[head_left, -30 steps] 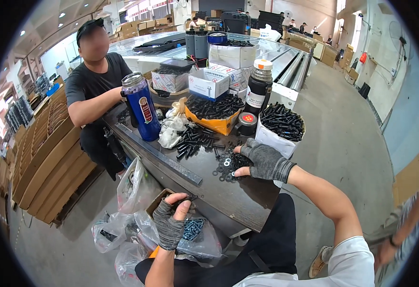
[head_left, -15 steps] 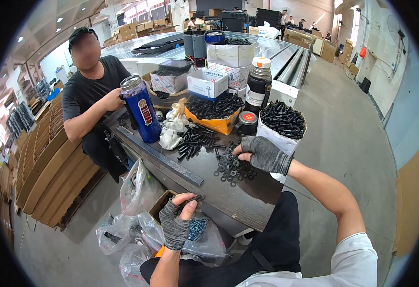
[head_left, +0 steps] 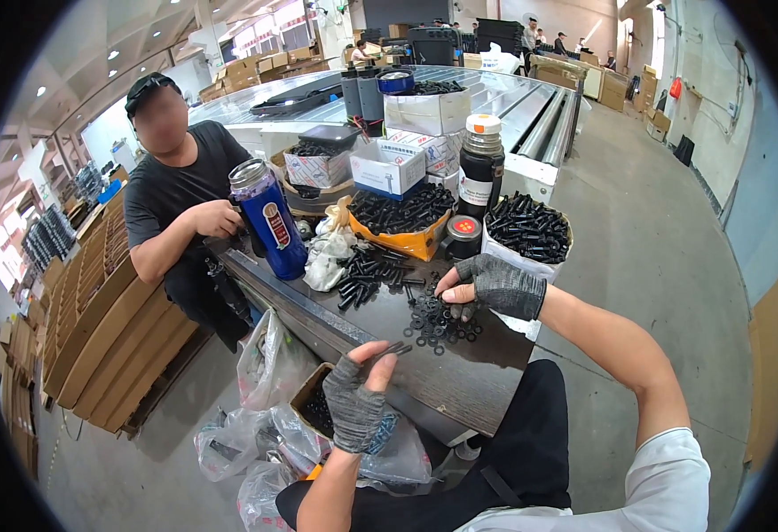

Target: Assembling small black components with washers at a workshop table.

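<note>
My left hand point(head_left: 361, 397), in a grey fingerless glove, pinches a dark bolt point(head_left: 395, 348) between thumb and fingers just over the table's near edge. Across from it, my right hand point(head_left: 495, 288), gloved the same way, has its thumb and fingertips together at the pile of black washers point(head_left: 442, 330). Whether a washer is between those fingertips is too small to tell. Left of the washers lies a heap of loose black bolts point(head_left: 376, 277). More black bolts fill a yellow-rimmed container point(head_left: 407, 250) behind and a white container point(head_left: 535, 253) beside my right hand.
A blue bottle point(head_left: 274, 222) stands at the table's left, near a seated person point(head_left: 180, 168). A black flask point(head_left: 479, 173) and a dark lidded cup point(head_left: 463, 238) stand behind my right hand. Plastic bags point(head_left: 269, 355) and an open carton point(head_left: 305, 399) are below the table edge.
My left hand has moved right and slightly up, carrying the bolt over the table edge. My right hand stays at the washers. The seated person's hand has dropped lower beside the blue bottle.
</note>
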{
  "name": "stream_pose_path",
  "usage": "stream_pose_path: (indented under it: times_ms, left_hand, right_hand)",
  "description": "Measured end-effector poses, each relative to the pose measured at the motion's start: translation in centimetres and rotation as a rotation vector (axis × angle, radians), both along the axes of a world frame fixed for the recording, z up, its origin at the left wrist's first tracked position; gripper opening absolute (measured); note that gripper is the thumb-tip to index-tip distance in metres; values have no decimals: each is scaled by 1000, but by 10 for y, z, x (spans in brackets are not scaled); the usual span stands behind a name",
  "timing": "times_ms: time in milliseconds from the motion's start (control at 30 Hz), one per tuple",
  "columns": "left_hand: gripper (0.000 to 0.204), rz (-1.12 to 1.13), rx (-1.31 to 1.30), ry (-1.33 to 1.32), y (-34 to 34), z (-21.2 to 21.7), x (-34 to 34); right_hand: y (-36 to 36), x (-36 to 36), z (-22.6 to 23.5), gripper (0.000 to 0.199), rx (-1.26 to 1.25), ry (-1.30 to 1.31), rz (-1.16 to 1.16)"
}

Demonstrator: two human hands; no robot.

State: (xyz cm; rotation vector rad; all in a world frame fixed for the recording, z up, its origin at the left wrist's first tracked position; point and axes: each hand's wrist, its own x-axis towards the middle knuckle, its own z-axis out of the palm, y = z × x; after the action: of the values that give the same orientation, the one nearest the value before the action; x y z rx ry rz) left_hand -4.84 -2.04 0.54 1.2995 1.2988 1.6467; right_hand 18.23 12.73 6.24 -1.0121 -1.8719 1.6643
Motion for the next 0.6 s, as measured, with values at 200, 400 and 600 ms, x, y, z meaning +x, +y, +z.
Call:
stream_pose_path:
  times_ms: [200, 400, 600]
  left_hand:
    - [19, 16, -28, -23, 9, 3, 11]
    - [19, 75, 24, -59, 14, 3, 18]
    - [19, 68, 36, -89, 17, 2, 23]
  right_hand:
    - [-14, -6, -8, 33, -173, 138, 22]
    - [-39, -23, -9, 37, -228, 272, -75]
    - [-41, -32, -19, 33, -66, 232, -106]
